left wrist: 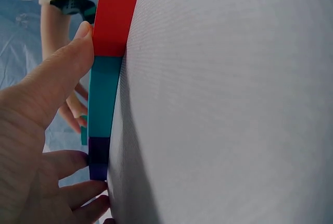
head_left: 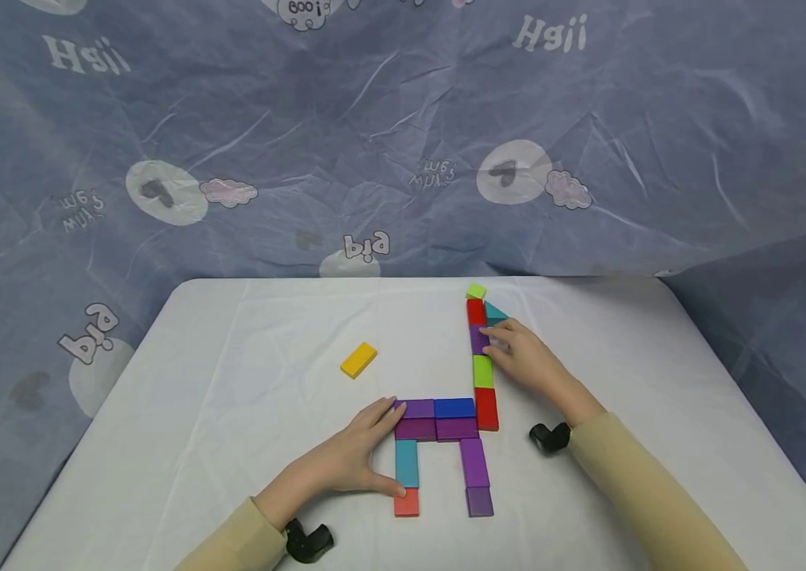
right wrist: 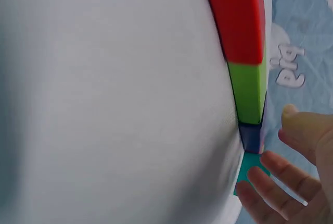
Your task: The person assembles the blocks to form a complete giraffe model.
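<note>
Free room lies between the yellow block (head_left: 358, 360) and the block column (head_left: 483, 371), partly barred nearer by the purple-blue row (head_left: 435, 420).

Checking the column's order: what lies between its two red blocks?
From the far red block to the near red block, the head view shows a purple block, by the right hand, then a green block.

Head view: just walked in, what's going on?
A person has coloured blocks laid out in joined rows on a white table. The left hand spans their left side, thumb at the bottom red block and fingers at the purple corner block. The right hand is at the tall column, fingers at its purple block, near the teal triangular block. A yellow block lies apart, untouched.
</note>
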A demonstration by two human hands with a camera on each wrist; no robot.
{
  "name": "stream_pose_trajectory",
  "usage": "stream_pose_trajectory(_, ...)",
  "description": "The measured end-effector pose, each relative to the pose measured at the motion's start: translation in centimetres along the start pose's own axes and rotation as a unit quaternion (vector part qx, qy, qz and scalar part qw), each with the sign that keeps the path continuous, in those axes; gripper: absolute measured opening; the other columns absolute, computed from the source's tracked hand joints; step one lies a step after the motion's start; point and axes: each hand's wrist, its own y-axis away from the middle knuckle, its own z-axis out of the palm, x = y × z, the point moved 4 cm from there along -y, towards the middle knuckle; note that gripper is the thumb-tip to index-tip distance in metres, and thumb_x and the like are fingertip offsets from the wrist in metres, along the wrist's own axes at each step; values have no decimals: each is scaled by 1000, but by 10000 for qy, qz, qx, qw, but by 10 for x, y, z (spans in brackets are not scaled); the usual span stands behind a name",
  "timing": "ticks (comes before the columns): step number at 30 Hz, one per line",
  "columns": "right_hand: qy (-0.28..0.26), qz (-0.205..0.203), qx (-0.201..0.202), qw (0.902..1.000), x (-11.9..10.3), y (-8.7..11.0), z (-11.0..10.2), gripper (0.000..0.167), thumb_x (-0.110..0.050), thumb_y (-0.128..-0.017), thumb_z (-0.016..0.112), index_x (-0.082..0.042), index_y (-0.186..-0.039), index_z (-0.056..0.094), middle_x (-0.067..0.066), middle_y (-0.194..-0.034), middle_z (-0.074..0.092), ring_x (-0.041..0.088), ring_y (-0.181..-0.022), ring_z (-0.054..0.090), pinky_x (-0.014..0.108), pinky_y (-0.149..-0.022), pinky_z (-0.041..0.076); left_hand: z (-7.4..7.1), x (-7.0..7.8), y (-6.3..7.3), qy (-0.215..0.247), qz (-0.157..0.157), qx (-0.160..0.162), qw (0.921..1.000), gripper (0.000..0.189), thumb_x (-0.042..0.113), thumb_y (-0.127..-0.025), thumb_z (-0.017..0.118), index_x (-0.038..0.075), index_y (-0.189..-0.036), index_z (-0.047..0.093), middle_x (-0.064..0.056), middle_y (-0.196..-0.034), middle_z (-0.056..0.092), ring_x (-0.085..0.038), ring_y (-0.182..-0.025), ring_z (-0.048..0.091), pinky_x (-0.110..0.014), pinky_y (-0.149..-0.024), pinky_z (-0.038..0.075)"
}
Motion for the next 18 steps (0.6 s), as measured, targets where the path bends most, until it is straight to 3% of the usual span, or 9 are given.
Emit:
stream_pose_trajectory(5, -210, 516, -104, 9984, 13, -20, 2, 48, -24, -99, 59, -5, -142, 52, 18, -119, 56, 28, -99, 55, 45, -91, 53, 0, -1, 0, 12, -37, -42, 10000, 114, 60, -71, 80, 19, -159, 19, -7, -166, 11, -29, -152, 14, -53, -118, 30)
stream_pose_trajectory(11, -252, 590, -139, 9978, 17, -34, 3, 50, -24, -98, 59, -6, -144, 49, 21, -123, 55, 32, -104, 54, 49, -94, 51, -1, 0, 0, -5, -10, 5, 10000, 115, 60, -71, 80, 19, -159, 19, -8, -166, 12, -28, -152, 16, -54, -117, 31)
stream_pose_trajectory(14, -300, 513, -302, 9978, 16, -38, 5, 51, -24, -98, 59, -7, -145, 49, 24, -134, 50, 38, -118, 51, 54, -103, 46, -1, 1, 0, -10, -13, 34, 10000, 115, 59, -71, 81, 19, -159, 19, -7, -166, 12, -28, -152, 16, -54, -117, 31)
stream_pose_trajectory(18, -53, 420, -620, 9972, 15, -42, 9, 52, -26, -99, 59, -8, -146, 47, 27, -146, 42, 45, -135, 38, 60, -111, 36, -1, 0, 0, -8, -28, 27, 10000, 115, 59, -70, 81, 19, -159, 19, -7, -166, 12, -28, -152, 16, -53, -117, 31)
